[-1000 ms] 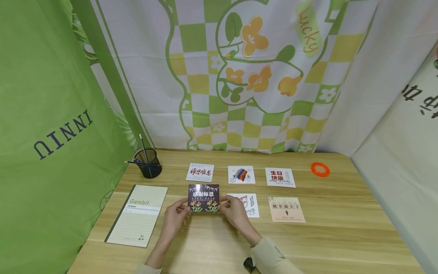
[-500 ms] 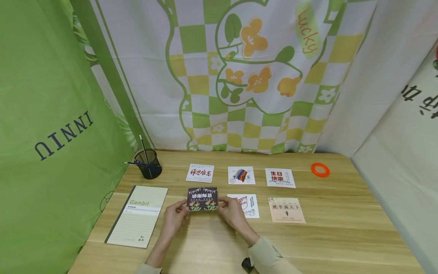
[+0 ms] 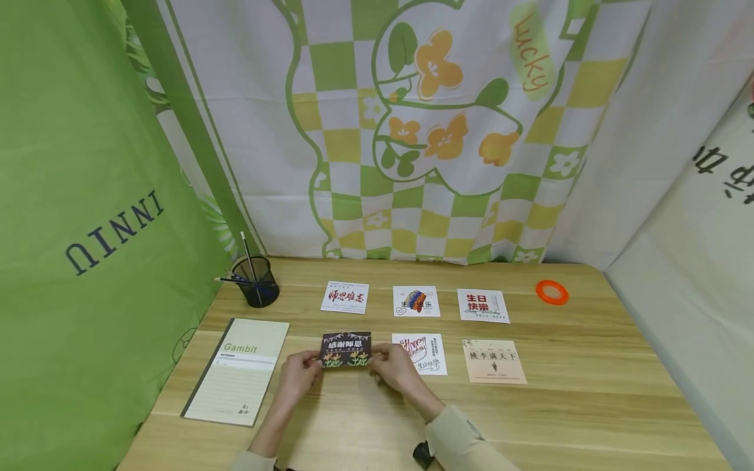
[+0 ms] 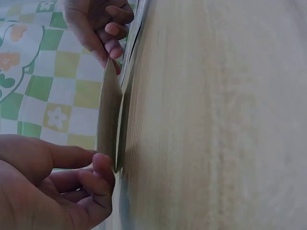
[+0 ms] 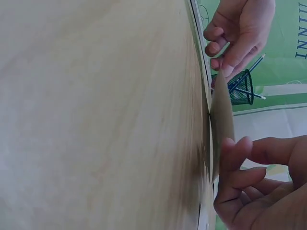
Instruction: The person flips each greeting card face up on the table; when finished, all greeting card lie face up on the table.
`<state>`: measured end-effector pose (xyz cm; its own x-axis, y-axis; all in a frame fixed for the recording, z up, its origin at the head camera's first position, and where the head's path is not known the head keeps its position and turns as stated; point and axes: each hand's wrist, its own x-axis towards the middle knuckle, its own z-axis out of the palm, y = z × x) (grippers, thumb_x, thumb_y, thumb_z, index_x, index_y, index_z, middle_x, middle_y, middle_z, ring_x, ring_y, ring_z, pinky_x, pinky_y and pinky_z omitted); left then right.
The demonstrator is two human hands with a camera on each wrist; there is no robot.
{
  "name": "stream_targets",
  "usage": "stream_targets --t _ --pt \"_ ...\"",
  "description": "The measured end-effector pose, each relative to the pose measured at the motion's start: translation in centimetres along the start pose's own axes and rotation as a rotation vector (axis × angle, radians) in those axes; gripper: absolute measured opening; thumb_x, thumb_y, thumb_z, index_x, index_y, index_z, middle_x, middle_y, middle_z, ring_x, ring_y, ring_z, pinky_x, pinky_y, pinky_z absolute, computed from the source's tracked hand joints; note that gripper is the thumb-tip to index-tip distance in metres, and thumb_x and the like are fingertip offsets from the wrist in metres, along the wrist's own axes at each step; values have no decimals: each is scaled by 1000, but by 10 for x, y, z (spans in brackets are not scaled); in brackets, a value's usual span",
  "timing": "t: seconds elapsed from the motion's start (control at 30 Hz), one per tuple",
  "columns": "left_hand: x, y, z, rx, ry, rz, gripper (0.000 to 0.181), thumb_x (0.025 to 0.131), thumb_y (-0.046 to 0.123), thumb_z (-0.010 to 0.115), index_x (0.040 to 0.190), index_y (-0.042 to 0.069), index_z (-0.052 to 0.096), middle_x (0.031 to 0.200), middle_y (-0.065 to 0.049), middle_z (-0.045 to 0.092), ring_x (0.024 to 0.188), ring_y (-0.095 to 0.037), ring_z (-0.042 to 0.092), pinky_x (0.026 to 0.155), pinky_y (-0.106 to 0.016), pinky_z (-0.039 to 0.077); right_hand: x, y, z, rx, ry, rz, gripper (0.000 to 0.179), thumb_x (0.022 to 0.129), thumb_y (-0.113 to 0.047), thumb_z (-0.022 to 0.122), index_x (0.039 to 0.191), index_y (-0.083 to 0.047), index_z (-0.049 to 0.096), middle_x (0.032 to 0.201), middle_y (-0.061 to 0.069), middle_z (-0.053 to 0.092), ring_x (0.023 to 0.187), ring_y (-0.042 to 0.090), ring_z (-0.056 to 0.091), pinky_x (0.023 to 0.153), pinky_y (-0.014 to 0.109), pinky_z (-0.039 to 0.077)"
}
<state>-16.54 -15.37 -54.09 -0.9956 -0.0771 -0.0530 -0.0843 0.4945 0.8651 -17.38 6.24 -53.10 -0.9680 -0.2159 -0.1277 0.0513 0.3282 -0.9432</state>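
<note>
Both hands hold a small dark purple card (image 3: 346, 350) with white lettering and orange flowers, low over the wooden table. My left hand (image 3: 299, 374) pinches its left edge between thumb and fingertips. At the opposite edge, my right hand (image 3: 396, 368) pinches it in the same way. From the left wrist view, the card's plain underside (image 4: 109, 115) slopes, its near edge close to the tabletop. A white card with red lettering (image 3: 421, 354) lies just right of it, partly behind the right hand.
Behind lie three white printed cards: one with red script (image 3: 345, 297), one with a colourful drawing (image 3: 415, 301), one with red characters (image 3: 483, 306). A peach card (image 3: 493, 361) and an orange ring (image 3: 552, 292) are rightward; a notebook (image 3: 235, 373) and pencil cup (image 3: 256, 282) stand left.
The purple card has tipped back flatter and come down slightly toward me. Both hands keep their pinch on its edges, and the right hand has shifted a little to the left.
</note>
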Motion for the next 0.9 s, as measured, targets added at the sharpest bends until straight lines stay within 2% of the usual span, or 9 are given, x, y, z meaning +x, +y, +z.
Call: stream_targets --t 0.2,0.4,0.53,0.63,0.73,0.83,0.9 --pt "0 0 0 85 -7 -9 30 91 3 58 114 -14 61 67 -8 63 46 -9 50 40 -20 38 0 -2 2 -1 -32 64 39 91 -4 57 124 16 52 77 15 67 55 19 60 51 33 54" --pt "-2 4 0 126 -20 -17 32 91 6 57 116 -13 61 58 -5 59 43 -7 47 40 -20 34 0 -1 3 -13 -46 75 39 92 -6 57 124 16 53 76 13 67 51 14 57 48 30 52" --pt "-2 4 1 175 -30 -4 33 92 8 57 117 -13 61 59 -4 60 44 -9 48 41 -23 37 -2 -2 3 -21 -63 67 40 92 -6 57 125 17 51 75 13 67 49 13 56 47 30 53" --pt "-2 4 1 239 -28 10 33 92 10 57 116 -12 62 65 -6 64 48 -11 50 43 -25 41 -2 -2 3 -33 -73 59 41 92 -5 56 125 18 50 73 14 67 47 14 55 48 33 54" --pt "-2 5 1 302 -18 23 34 91 12 58 115 -12 62 77 -13 69 55 -16 55 47 -30 46 -2 -2 4 -40 -75 55 41 92 -6 56 125 18 50 72 14 67 47 14 55 48 35 54" --pt "-3 5 0 383 6 31 34 91 14 57 115 -10 63 95 -22 69 73 -28 64 60 -40 54 -5 -3 4 -33 -75 49 41 93 -6 56 125 17 51 72 14 67 48 15 56 47 34 53" --pt "-4 6 -1 431 31 48 34 91 14 57 114 -10 63 101 -26 67 84 -37 65 69 -48 55 -8 -3 3 -27 -73 33 39 93 -7 56 124 17 51 73 14 67 49 18 57 45 31 52"
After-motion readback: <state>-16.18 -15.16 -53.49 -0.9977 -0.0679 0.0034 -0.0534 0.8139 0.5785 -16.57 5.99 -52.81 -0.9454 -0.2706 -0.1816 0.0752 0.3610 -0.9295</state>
